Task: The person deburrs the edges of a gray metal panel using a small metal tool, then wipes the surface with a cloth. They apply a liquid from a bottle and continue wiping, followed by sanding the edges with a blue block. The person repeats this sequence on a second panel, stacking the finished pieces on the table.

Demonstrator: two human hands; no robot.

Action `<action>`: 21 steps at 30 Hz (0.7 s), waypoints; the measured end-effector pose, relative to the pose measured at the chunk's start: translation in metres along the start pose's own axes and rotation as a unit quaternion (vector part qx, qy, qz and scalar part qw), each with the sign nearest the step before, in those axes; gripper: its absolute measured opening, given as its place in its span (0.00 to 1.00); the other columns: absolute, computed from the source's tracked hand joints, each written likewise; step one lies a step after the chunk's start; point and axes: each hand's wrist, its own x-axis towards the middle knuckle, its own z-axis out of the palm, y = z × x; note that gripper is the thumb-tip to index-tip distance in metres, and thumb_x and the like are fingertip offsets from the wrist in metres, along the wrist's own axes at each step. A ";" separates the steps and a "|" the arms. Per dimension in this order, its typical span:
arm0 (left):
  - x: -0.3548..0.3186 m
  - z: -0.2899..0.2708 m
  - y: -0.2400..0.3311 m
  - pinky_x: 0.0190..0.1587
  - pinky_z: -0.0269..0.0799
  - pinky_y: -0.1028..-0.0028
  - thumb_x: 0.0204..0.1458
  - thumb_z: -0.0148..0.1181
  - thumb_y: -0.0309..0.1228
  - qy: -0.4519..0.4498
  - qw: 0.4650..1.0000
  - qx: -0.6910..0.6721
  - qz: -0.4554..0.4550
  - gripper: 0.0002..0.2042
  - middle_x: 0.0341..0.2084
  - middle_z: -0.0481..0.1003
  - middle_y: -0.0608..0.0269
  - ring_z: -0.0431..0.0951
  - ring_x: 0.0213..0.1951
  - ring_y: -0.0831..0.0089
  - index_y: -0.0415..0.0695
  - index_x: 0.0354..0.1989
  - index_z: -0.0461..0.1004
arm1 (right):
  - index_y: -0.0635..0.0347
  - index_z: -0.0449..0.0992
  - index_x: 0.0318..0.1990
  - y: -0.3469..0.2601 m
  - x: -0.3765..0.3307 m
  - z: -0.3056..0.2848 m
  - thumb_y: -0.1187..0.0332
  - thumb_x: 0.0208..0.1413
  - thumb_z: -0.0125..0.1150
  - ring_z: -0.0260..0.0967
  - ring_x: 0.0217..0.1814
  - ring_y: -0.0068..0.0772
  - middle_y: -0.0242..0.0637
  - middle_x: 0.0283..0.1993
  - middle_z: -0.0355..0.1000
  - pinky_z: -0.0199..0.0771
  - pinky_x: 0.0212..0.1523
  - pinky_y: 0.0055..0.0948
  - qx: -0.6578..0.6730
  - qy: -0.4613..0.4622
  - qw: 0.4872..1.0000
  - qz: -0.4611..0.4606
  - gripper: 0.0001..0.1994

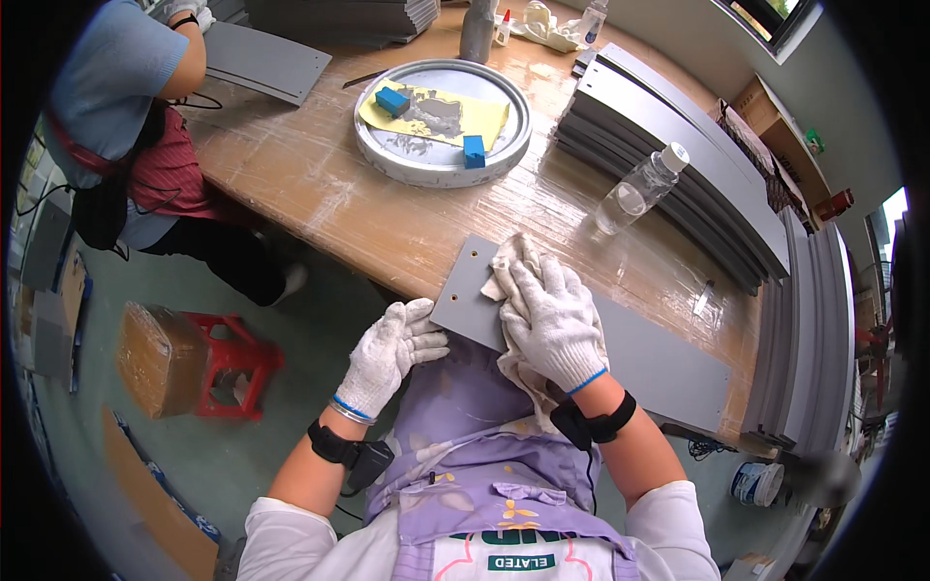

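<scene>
A long grey board (659,358) with small holes at its left end lies along the table's near edge. My right hand (557,324), in a white knit glove, presses a crumpled cream rag (504,271) flat onto the board, and part of the cloth hangs over the near edge. At the board's left end is my left hand (387,356), also gloved. Its fingers are stretched out and reach the board's near left corner; whether the tips go under the edge I cannot tell.
Beyond the board stand a round grey tray (373,155) with yellow sandpaper and blue blocks, and a clear bottle (639,189). Grey boards are stacked (678,145) at the right. A co-worker (131,126) stands at the left, near a red stool (237,363) and a carton (160,358).
</scene>
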 end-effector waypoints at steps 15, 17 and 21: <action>-0.008 -0.003 0.005 0.52 0.77 0.66 0.68 0.49 0.43 0.159 0.967 0.133 0.148 0.20 0.46 0.77 0.53 0.79 0.47 0.66 0.39 0.57 0.68 | 0.58 0.72 0.62 0.009 -0.069 -0.067 0.68 0.63 0.54 0.74 0.47 0.24 0.34 0.45 0.75 0.76 0.51 0.26 0.532 -0.177 0.777 0.287 0.20; -0.008 0.012 0.000 0.50 0.76 0.74 0.66 0.55 0.34 0.169 0.901 0.295 0.268 0.17 0.46 0.77 0.58 0.78 0.46 0.74 0.39 0.59 0.68 | 0.60 0.69 0.64 0.031 -0.074 -0.080 0.72 0.61 0.57 0.73 0.43 0.23 0.37 0.45 0.75 0.77 0.49 0.26 0.715 0.083 0.637 0.277 0.22; -0.009 0.077 0.009 0.59 0.71 0.66 0.62 0.57 0.29 0.029 0.721 0.584 0.373 0.16 0.50 0.76 0.50 0.78 0.53 0.58 0.36 0.56 0.72 | 0.58 0.69 0.64 0.057 -0.074 -0.083 0.76 0.60 0.57 0.73 0.43 0.24 0.40 0.50 0.74 0.78 0.47 0.27 0.536 0.213 0.763 0.293 0.23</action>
